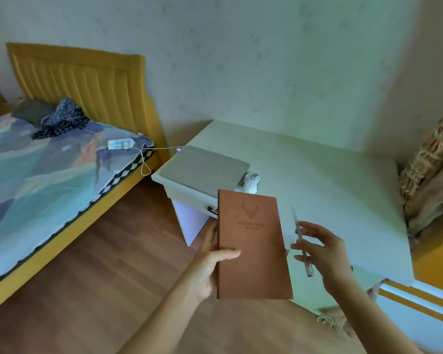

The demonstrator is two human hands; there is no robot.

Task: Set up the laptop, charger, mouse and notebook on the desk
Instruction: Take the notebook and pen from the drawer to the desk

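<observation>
My left hand [210, 261] grips a brown notebook [253, 246] with a deer-head emblem by its left edge, held in the air above the floor just in front of the white desk [330, 190]. My right hand [325, 254] pinches a clear pen [302, 247] to the right of the notebook. A closed grey laptop [205, 168] lies at the desk's left end. A white mouse [252, 180] sits beside the laptop's right corner, partly hidden by the notebook. A white cable [161, 148] runs from the laptop's back corner to a white power strip [120, 144] on the bed.
A yellow-framed bed [62, 175] with a patterned sheet stands left of the desk, with dark cloth near the headboard. Wooden floor lies between the bed and the desk. A drawer handle [211, 210] shows under the laptop. Patterned fabric [430, 169] hangs at the desk's right end.
</observation>
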